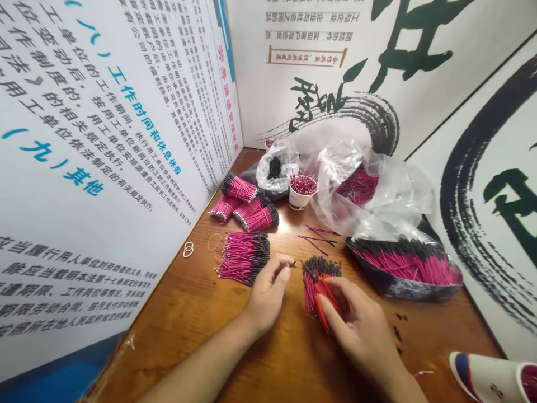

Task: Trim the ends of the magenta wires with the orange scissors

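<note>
The left hand (268, 294) is positioned above the tabletop (287, 358), left of the central wire pile (322, 263). Its grip is pinched: thumb and forefinger close on a small dark piece (293, 264). Whether a wire runs from this piece into the hand cannot be told.

The right hand (364, 319) is wrapped around the orange-handled pliers (322, 314). Its grip is closed on the handles; the tool's nose points away from the person and lies over the central wire pile. The exact opening of the nose cannot be told. The wires of this pile are magenta with black ends, and the black ends lie on the far side.

A second wire pile (243, 257) lies just beyond the left hand, its black ends toward the right. Behind it, several wire bundles (262, 215) are stacked against one another. A white rubber band (188, 249) and a tan rubber band (214, 242) lie to the left.

An upright paper cup (297, 201) holds magenta wires. Loose wires (316, 242) lie between this cup and the central wire pile. Left of the cup, a plastic bag (263, 168) contains black pieces (275, 167). On the right, a larger clear bag (403, 193) contains more wires; in front of it, a dark tray (390, 288) is filled with wires. Black scraps (397, 333) lie near the right wrist. A tipped paper cup (486, 372) lies at the lower right.
</note>
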### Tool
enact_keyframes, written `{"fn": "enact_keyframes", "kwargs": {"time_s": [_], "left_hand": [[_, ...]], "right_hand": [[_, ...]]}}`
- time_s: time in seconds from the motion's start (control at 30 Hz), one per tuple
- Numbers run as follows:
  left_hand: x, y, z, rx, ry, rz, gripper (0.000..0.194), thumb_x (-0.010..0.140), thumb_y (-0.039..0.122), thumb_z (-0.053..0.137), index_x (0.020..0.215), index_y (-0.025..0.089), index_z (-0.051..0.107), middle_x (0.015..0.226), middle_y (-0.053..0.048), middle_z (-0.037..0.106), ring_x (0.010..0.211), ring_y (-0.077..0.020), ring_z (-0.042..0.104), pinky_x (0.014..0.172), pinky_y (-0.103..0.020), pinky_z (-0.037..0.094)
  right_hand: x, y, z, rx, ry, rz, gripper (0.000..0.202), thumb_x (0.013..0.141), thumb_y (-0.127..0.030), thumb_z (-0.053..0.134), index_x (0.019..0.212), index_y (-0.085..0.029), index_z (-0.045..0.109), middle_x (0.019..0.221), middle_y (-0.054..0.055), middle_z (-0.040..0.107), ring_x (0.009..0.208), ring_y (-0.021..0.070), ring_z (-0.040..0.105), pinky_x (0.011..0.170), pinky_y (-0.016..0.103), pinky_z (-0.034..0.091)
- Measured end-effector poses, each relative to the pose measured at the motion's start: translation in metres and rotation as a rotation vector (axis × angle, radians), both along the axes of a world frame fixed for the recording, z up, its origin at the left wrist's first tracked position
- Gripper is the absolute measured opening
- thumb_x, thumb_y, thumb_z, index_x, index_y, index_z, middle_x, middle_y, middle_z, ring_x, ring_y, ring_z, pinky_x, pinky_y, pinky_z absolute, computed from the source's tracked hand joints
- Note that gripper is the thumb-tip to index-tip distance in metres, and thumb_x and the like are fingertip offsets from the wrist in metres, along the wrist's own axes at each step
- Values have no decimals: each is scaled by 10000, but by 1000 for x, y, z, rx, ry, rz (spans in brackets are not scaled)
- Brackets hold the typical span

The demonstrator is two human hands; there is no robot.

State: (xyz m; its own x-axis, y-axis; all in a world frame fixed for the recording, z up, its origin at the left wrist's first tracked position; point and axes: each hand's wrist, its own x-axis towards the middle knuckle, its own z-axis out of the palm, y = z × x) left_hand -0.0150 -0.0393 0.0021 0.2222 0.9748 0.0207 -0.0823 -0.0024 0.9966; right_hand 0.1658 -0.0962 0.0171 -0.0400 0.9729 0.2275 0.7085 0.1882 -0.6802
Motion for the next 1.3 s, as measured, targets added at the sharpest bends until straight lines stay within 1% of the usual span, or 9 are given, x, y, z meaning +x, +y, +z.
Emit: {"fn": "enact_keyframes", "kwargs": {"time_s": [0.1,0.2,0.37,0.5,0.63,0.73,1.0,1.17,1.3], "left_hand": [[0,-2,-1,-14,-19,14,230,965,398,496,933,194,598,779,-17,529,797,-166,522,671,-254,422],[0,-3,-2,-25,-25,37,236,962,411,518,915,196,604,782,-14,539,781,-156,526,665,-247,423],[-4,-2,1,14,3,46,157,969,310,536,909,194,623,792,-1,563,735,-124,517,693,-229,430],[-6,-1,2,77,29,36,111,966,243,545,910,196,628,808,3,587,769,-117,545,735,-210,444],[-5,-2,-1,49,-9,30,80,969,217,547,975,219,627,819,17,607,773,-101,573,743,-188,457],[-5,-2,-1,42,-40,35,73,967,202,550,964,221,621,824,20,609,774,-96,582,740,-182,462],[-6,1,3,157,-17,61,79,952,178,552,929,197,625,917,-36,601,898,-166,584,837,-286,467],[-6,1,3,203,16,95,92,945,150,550,913,201,620,904,-30,587,893,-163,570,830,-279,455],[-5,1,2,207,17,94,98,944,141,547,918,205,616,911,-28,586,896,-162,563,831,-277,450]], "right_hand": [[-3,-2,-1,5,28,37,149,925,-291,592,1051,-218,625,884,45,713,752,196,682,669,297,546],[-6,-3,-3,32,47,58,162,922,-266,594,1077,-221,614,881,42,709,761,191,682,678,287,553],[-8,-2,-4,23,60,69,158,913,-248,600,1069,-220,610,856,34,698,726,179,672,649,271,550],[-8,-1,-3,3,59,79,158,909,-247,603,1064,-217,612,853,35,700,719,180,675,651,273,553],[-7,0,0,-14,61,78,141,913,-241,591,1050,-214,611,842,36,699,704,178,675,645,273,552],[-5,1,1,-6,47,102,154,909,-233,599,1062,-215,604,846,35,703,711,173,677,646,265,554],[-6,1,2,-18,54,119,127,910,-233,597,1036,-218,606,832,37,708,702,172,675,632,261,554],[-7,2,4,-4,50,114,131,904,-228,597,1033,-213,616,829,48,721,695,179,679,631,266,558],[-8,1,4,-11,65,91,134,896,-239,604,1025,-215,631,831,48,723,705,185,678,635,270,556]]}}
